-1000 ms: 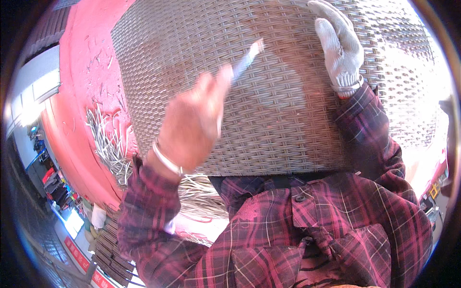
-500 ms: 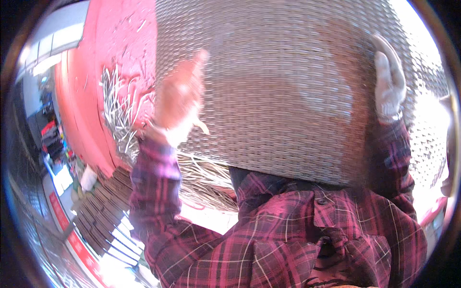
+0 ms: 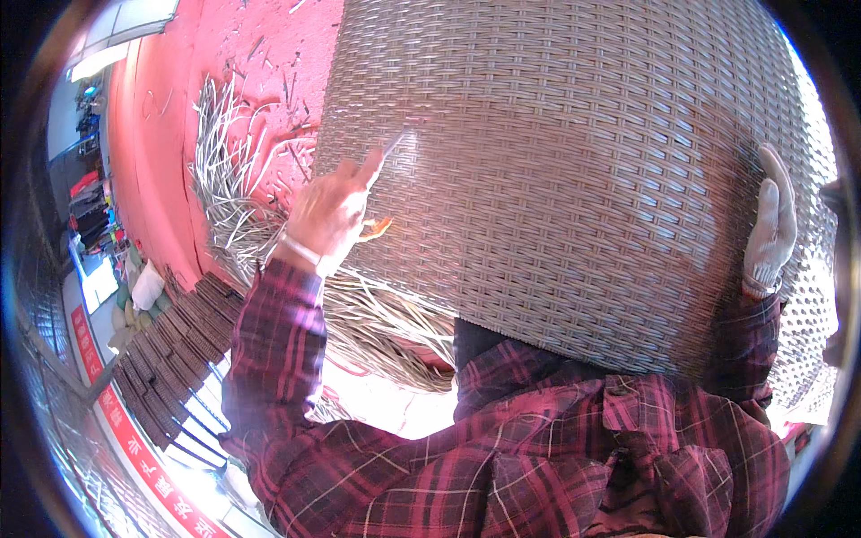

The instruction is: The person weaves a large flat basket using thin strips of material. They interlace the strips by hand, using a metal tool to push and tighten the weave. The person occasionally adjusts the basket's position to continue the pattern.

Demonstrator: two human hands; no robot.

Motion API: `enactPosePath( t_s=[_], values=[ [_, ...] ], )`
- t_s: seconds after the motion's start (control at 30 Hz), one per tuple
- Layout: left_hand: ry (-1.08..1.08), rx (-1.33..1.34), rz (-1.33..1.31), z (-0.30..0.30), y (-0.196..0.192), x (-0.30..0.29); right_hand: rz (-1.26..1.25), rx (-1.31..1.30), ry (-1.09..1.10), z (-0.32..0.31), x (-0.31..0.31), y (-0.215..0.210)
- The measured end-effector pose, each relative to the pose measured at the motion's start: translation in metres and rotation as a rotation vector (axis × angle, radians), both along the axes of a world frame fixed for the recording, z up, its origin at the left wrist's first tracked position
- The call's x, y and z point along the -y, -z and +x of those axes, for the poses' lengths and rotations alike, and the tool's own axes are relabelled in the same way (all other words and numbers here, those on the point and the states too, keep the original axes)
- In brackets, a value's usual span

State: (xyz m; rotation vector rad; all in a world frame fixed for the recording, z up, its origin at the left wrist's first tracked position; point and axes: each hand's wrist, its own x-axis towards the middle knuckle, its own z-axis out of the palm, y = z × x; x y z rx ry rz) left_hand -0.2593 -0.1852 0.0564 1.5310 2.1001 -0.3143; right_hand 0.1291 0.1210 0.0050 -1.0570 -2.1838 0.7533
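Observation:
A large wicker piece, woven from flat grey-brown strips, spreads across the view in front of my body. At its left part my left hand is closed around a slim pointed tool. The thin tip points away to the upper right, close to the weave; whether it touches I cannot tell. An orange-yellow end sticks out below the fingers, and the grip itself is hidden in the hand. My right hand, in a pale glove, lies against the wicker's right side with its fingers stretched out.
Loose wicker strips lie heaped on the pink-red surface at the left, among small scraps. More strips lie below the wicker's near edge. Dark slatted pieces and a white sack stand farther left.
The wicker and my right hand now sit farther right and lower in the view. My left hand, blurred before, is now sharper, and the tool's tip shows.

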Motion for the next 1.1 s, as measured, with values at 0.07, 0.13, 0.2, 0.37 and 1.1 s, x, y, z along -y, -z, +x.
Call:
enactPosePath(
  t_s=[0.07, 0.13, 0.2, 0.37, 1.1],
  values=[
    [-0.083, 0.073, 0.093, 0.005, -0.012, 0.014, 0.000, -0.018, -0.005, 0.001, 0.000, 0.000],
    [-0.177, 0.135, 0.264, -0.005, -0.012, 0.016, 0.020, 0.001, -0.014, 0.003, 0.000, 0.000],
    [-0.227, 0.017, 0.393, -0.027, 0.001, 0.008, 0.017, 0.034, -0.024, 0.005, -0.002, 0.001],
    [-0.103, -0.353, 0.201, -0.109, 0.033, -0.037, 0.007, 0.074, -0.045, 0.007, -0.004, 0.003],
    [-0.821, 0.027, 0.586, 0.078, 0.020, 0.098, 0.023, 0.254, -0.075, -0.012, 0.003, -0.014]
  ],
)
